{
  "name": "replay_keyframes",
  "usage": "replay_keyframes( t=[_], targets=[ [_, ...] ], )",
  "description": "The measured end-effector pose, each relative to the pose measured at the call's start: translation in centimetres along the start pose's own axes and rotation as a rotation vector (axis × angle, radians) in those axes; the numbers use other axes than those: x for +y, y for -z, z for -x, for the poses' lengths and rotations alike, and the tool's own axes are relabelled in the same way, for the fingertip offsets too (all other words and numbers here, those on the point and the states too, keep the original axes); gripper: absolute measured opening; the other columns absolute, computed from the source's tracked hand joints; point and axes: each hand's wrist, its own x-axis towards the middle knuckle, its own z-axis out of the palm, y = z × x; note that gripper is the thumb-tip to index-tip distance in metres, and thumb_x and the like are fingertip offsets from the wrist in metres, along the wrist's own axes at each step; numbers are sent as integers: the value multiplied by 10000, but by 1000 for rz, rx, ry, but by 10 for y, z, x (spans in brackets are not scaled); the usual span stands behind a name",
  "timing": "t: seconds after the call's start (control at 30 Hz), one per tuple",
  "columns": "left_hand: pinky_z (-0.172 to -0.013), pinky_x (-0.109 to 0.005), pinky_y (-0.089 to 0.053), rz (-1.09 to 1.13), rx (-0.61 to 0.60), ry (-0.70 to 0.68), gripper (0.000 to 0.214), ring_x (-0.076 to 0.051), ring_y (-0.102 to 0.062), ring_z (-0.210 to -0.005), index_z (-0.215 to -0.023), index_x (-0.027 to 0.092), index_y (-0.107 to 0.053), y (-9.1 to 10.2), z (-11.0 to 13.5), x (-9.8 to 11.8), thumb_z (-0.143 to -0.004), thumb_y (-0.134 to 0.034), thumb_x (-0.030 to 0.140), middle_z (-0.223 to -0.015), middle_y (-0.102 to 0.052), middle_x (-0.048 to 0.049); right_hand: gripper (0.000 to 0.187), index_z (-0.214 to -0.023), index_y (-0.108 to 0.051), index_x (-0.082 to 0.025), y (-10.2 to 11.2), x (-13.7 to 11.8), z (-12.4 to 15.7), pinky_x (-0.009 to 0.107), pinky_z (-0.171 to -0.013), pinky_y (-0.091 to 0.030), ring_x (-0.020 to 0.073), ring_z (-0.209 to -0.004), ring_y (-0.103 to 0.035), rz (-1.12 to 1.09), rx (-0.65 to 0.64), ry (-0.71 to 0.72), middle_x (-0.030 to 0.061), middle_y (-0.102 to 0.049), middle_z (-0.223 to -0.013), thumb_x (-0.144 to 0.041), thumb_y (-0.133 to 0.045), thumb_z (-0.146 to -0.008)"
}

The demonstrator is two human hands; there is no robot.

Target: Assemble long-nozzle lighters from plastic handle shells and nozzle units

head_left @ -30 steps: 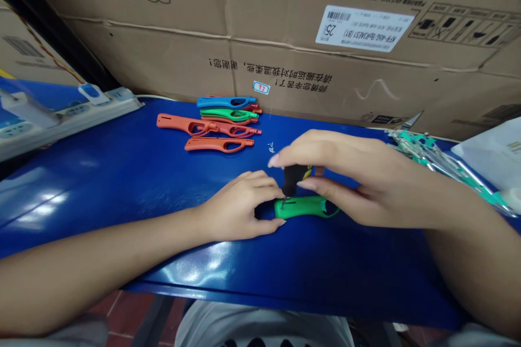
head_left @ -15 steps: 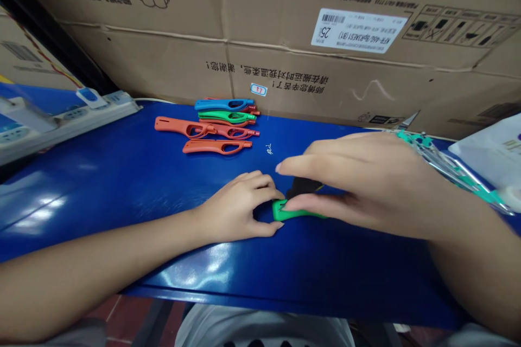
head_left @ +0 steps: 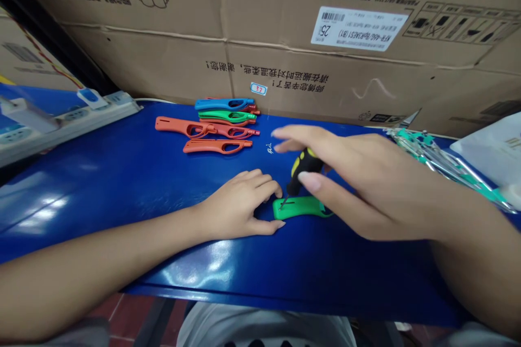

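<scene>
A green lighter casing (head_left: 303, 207) lies flat on the blue table, its slotted end toward the left. My left hand (head_left: 246, 203) pinches that end between thumb and fingers, holding it against the tabletop. In my right hand (head_left: 350, 184) is a short screwdriver (head_left: 300, 171) with a black and yellow handle, gripped between thumb and fingers. The tool is tilted, and its tip meets the casing near the left end. My right hand hides the casing's far right part.
Several orange, red, green and blue lighter casings (head_left: 217, 146) lie grouped at the back. A power strip (head_left: 71, 119) runs along the left. Metal rods with green parts (head_left: 448, 165) lie at the right beside a white bag (head_left: 492, 149). A cardboard box (head_left: 268, 11) walls the back.
My right hand has turned and its fingers have lifted, so the screwdriver's handle and shaft now show. My left hand and the casing have stayed in place.
</scene>
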Motion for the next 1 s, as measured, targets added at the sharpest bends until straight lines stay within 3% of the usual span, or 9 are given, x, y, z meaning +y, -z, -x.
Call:
replay_keyframes(
  t=[0.1, 0.27, 0.43, 0.53, 0.63, 0.77, 0.83, 0.93, 1.0],
  targets=[
    [-768, -366, -430, -1, 3, 7, 365, -254, -568, -866, -1026, 189, -614, 0, 0, 0, -865, -710, 503, -880, -642, -42, 394, -1426, -481, -193, 2, 1, 0, 280, -720, -504, 192, -929, -712, -148, -77, -15, 96, -724, -1205, -299, -427, -1050],
    [-811, -369, -447, 31, -20, 24, 333, -251, -591, -907, -1027, 200, -624, 0, 0, 0, -872, -704, 484, -915, -660, -41, 360, -1013, -677, -191, -1, 1, -1, 281, -608, -446, 193, -706, -686, 37, 44, 4, 51, -746, -850, -510, -511, -1011],
    [-808, -389, -457, -39, -25, 20, 392, -273, -599, -918, -1050, 182, -607, 0, 0, 0, -876, -689, 523, -939, -674, -61, 332, -1230, -634, -179, 2, -2, -1, 297, -792, -529, 204, -1033, -703, -124, 27, 41, 85, -733, -1194, -286, -367, -1062],
    [-841, -408, -466, -57, -35, 10, 395, -292, -615, -961, -1031, 175, -615, 0, 0, -1, -889, -666, 541, -1005, -690, -88, 284, -1239, -629, -193, 0, -1, -1, 273, -782, -520, 176, -968, -710, -142, 44, 84, 58, -747, -1156, -283, -430, -1057],
    [-859, -412, -468, -66, -38, 5, 376, -288, -621, -961, -1007, 181, -620, 0, 0, -1, -896, -656, 539, -1015, -697, -84, 273, -1189, -658, -198, -4, 2, 0, 279, -716, -497, 186, -854, -715, 40, 88, 91, 46, -767, -1014, -340, -472, -1050],
    [-880, -417, -467, -68, -50, 0, 382, -281, -618, -950, -1029, 187, -618, 0, 0, -1, -902, -645, 547, -1018, -691, -83, 402, -1420, -529, -160, -3, 3, 0, 296, -813, -521, 209, -1057, -701, -30, 75, 97, 94, -727, -1232, -241, -390, -1052],
    [-891, -414, -467, -62, -44, -1, 381, -280, -617, -964, -1046, 195, -619, 0, 0, -1, -902, -645, 547, -1025, -687, -82, 376, -1379, -561, -159, -2, 3, 0, 289, -826, -526, 200, -1058, -703, -88, 56, 91, 87, -724, -1251, -247, -401, -1051],
    [-885, -403, -471, -51, -38, 2, 371, -280, -615, -979, -1057, 209, -630, 0, -1, -1, -901, -648, 544, -1023, -684, -75, 327, -1161, -679, -175, -2, 2, -1, 288, -681, -518, 196, -815, -729, -8, 65, 50, 60, -776, -1043, -422, -508, -1029],
    [-883, -399, -473, -47, -45, 1, 358, -279, -617, -985, -1056, 215, -638, 1, -1, -1, -904, -648, 538, -1020, -683, -73, 366, -1182, -682, -160, -2, 1, -1, 300, -649, -512, 214, -796, -732, 70, 95, 33, 80, -778, -1027, -442, -506, -1027]
  ],
)
